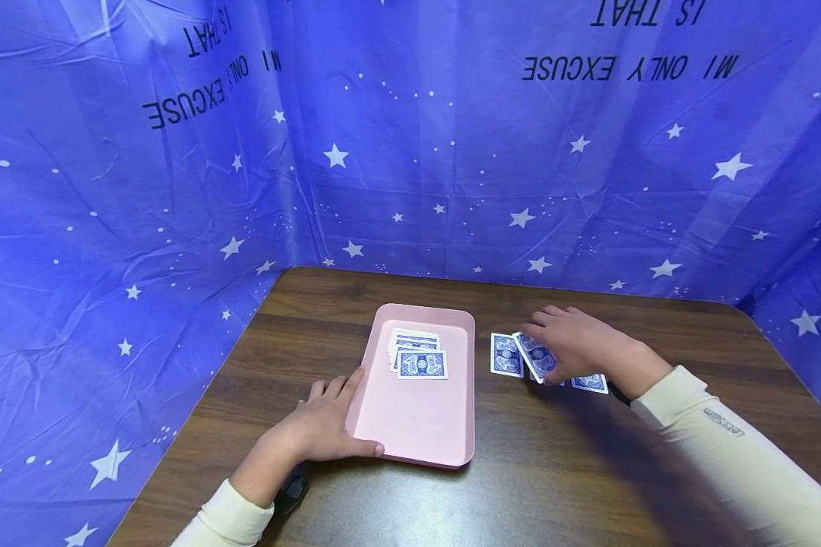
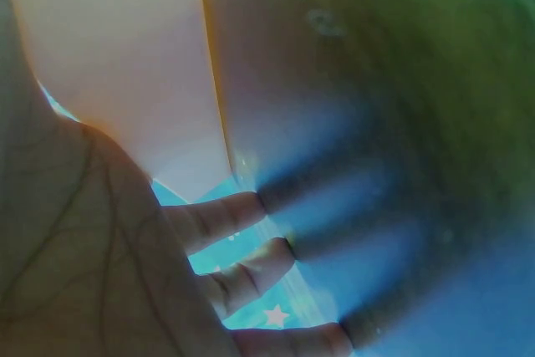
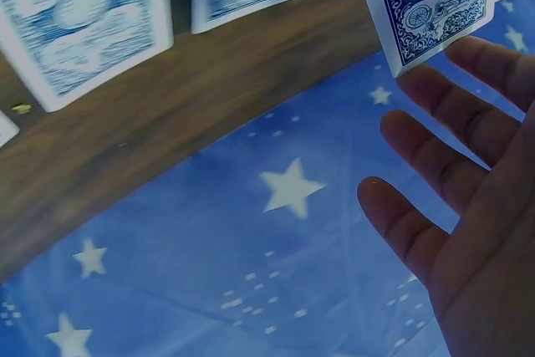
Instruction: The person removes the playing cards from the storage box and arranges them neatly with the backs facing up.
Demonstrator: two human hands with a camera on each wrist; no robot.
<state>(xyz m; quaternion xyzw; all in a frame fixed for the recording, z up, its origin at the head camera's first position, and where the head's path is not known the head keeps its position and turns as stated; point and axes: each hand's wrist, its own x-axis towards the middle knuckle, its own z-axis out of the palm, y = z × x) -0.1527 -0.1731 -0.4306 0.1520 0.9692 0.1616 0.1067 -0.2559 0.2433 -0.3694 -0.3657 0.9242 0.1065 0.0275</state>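
My right hand pinches a blue-backed playing card by its edge, tilted above the row on the table. Beneath and beside it lie more blue-backed cards, one at the left end and one under the wrist, partly covered. In the right wrist view, the pinched card sits by the index and middle fingertips, the other fingers spread. At the left side of a pink tray, my left hand rests with extended fingers along the wall and its thumb at the near corner.
Inside the tray, several face-down cards overlap in a loose pile toward the far end. The wooden table ends at a blue curtain with white stars, which hangs behind it and at both sides.
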